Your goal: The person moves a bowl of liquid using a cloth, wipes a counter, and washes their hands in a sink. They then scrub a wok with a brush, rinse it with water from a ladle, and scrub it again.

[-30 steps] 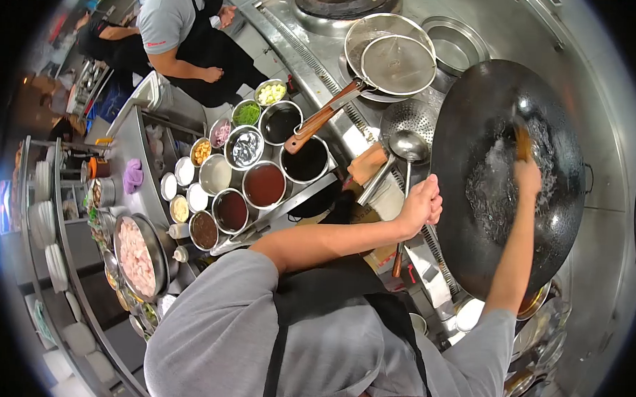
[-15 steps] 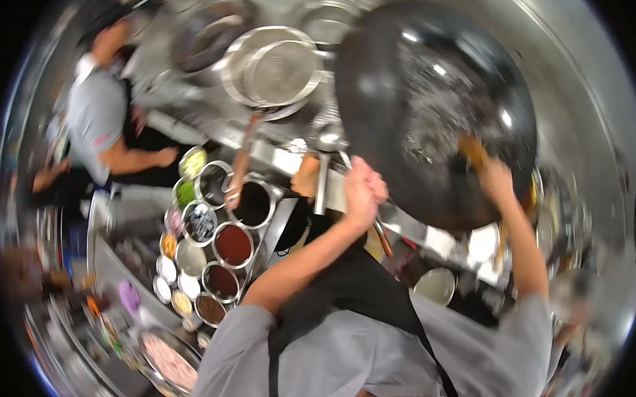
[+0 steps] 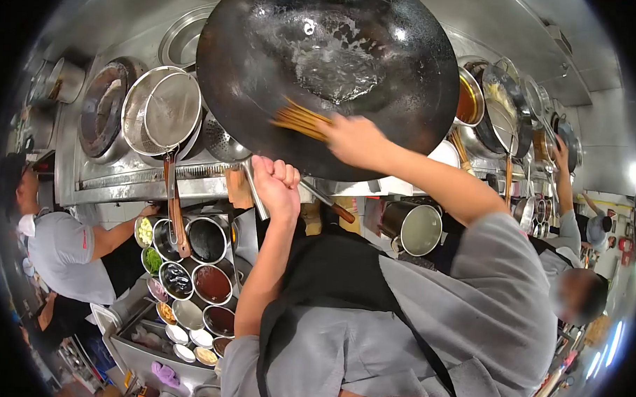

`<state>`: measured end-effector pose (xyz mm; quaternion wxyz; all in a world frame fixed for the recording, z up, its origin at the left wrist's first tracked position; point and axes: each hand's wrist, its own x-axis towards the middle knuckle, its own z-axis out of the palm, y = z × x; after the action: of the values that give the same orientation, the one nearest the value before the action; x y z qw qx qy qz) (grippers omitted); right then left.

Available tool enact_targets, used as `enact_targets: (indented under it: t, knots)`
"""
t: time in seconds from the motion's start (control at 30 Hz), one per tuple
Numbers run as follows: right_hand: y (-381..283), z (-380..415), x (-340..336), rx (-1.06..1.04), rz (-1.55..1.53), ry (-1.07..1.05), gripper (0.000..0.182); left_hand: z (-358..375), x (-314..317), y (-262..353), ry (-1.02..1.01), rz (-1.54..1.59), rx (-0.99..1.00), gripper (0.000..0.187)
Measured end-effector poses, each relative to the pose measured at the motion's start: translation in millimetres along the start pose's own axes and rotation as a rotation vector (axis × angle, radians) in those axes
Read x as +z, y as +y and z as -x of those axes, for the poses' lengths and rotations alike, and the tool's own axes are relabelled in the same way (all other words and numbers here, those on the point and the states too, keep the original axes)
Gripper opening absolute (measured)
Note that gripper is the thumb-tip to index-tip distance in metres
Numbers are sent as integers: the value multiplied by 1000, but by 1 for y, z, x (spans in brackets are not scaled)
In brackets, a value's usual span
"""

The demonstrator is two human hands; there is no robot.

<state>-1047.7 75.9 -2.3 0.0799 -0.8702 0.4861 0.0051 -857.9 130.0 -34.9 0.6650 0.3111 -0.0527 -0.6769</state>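
My left hand (image 3: 276,186) is balled into a tight fist at the near rim of the wok (image 3: 328,73); whatever it grips is hidden inside the fist, at the rim. My right hand (image 3: 351,139) is closed around a bamboo brush (image 3: 300,119), its pale bristles fanned out to the left and pressed against the dark inside of the wok. The wok is tipped toward me, its black bowl wet, with a patch of foamy water (image 3: 336,66) pooled near the middle.

To the left of the wok a wire strainer (image 3: 168,109) sits in a metal bowl, its wooden handle pointing down over the sauce pots. A ladle (image 3: 225,143) lies just beside my left fist. Below my left arm, on the steel desk (image 3: 144,353), stands a cluster of round metal pots (image 3: 206,282) holding dark sauces, chopped greens and other seasonings. A metal pot (image 3: 418,228) stands under my right forearm.

A person in a grey shirt (image 3: 67,256) leans in at the left edge, a hand near the seasoning pots. Another person (image 3: 574,295) stands at my right, an arm raised toward the hanging pans.
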Motion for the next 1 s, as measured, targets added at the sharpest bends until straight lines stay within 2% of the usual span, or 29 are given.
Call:
enact_targets:
  t: [0.03, 0.07, 0.1, 0.13, 0.17, 0.23, 0.3, 0.37, 0.43, 0.47, 0.5, 0.57, 0.6, 0.63, 0.7, 0.73, 0.77, 0.83, 0.87, 0.93, 0.97, 1.0]
  knots:
    - [13, 36, -6, 52, 48, -94, 46, -1, 1, 0, 3, 7, 9, 42]
    - [31, 59, -16, 192, 67, -222, 36, -1, 3, 0, 38, 12, 0, 42]
    - [59, 70, -23, 294, 198, -307, 37, -1, 4, 0, 38, 23, 10, 42]
    - [101, 70, -15, 372, 399, -273, 34, 0, 4, 0, 41, 19, 13, 43]
    - [152, 59, -6, 403, 502, -142, 28, 0, 4, 0, 41, 8, 13, 44]
    - [247, -11, 4, 448, 458, 129, 22, -1, 4, 1, 37, 14, 20, 44]
    - [257, -108, -12, 629, 278, 251, 26, 1, 5, 2, 34, -11, 19, 44]
    - [221, -192, -7, 722, 128, 371, 34, 0, 5, 0, 23, 1, 21, 44]
    - [161, -239, 14, 602, 66, 422, 39, 2, 5, 3, 25, -15, 10, 43]
    - [126, -246, 19, 519, -26, 364, 37, 1, 5, 2, 39, -13, 5, 42]
    - [95, -236, 22, 443, -115, 302, 35, 2, 4, 1, 44, -16, 4, 42]
    - [36, -176, 24, 225, -88, 306, 34, 0, 4, 1, 61, 18, -8, 42]
    - [19, -136, 17, 120, -96, 206, 35, -1, 3, 1, 41, 25, -10, 42]
    - [12, -87, 7, 29, -107, 104, 36, 1, 2, 1, 34, 19, -51, 42]
    - [15, 3, -11, 21, -36, -71, 40, 0, 2, -1, 2, 18, 6, 41]
    - [25, 44, -18, 84, 28, -161, 38, 0, 3, 0, 6, 17, 0, 42]
    - [38, 74, -29, 240, 97, -268, 35, 0, 4, 0, 4, 21, -15, 42]
    - [102, 110, -45, 421, 344, -368, 27, 1, 6, 1, 31, 12, -4, 43]
    - [135, 109, -51, 544, 480, -306, 24, 2, 7, 1, 10, 35, -9, 39]
    - [238, 71, -40, 646, 538, -109, 23, -2, -4, -3, -73, 61, -9, 38]
    - [271, 32, -46, 627, 465, -85, 27, -2, -5, -4, -81, 49, 11, 38]
    - [282, -23, -52, 722, 320, -56, 35, 0, -3, -3, -68, 68, -2, 37]
